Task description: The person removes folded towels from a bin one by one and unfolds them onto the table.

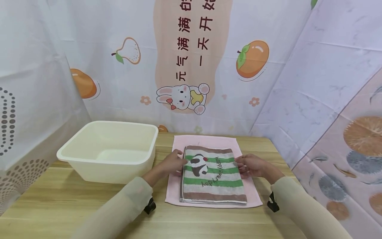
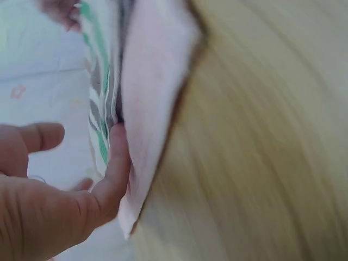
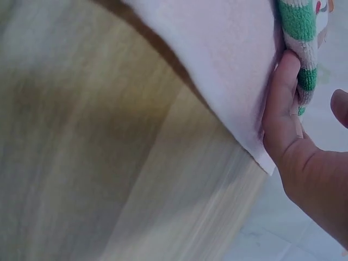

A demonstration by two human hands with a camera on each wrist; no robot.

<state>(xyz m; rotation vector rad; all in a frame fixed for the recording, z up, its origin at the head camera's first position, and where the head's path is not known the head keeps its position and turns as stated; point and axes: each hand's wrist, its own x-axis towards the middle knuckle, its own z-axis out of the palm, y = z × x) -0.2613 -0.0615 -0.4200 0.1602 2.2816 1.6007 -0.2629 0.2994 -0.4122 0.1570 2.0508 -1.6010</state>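
Observation:
A folded towel [image 1: 219, 181] with green, white and brown stripes and a panda lies flat on a pink towel [image 1: 206, 140]. My left hand [image 1: 173, 163] is at its left side; in the left wrist view the index fingertip [image 2: 118, 133] touches the folded edge low down, with the thumb held away from it. On the opposite side is my right hand [image 1: 255, 165]. The right wrist view has its straight fingers [image 3: 283, 103] against the striped towel's edge, over the pink one, thumb apart. Some fingertips are hidden by the striped towel.
A cream plastic basin [image 1: 107, 172] stands on the wooden table [image 1: 191, 222] to the left, close to my left forearm. Printed curtains [image 1: 125, 89] hang behind the table and along both sides.

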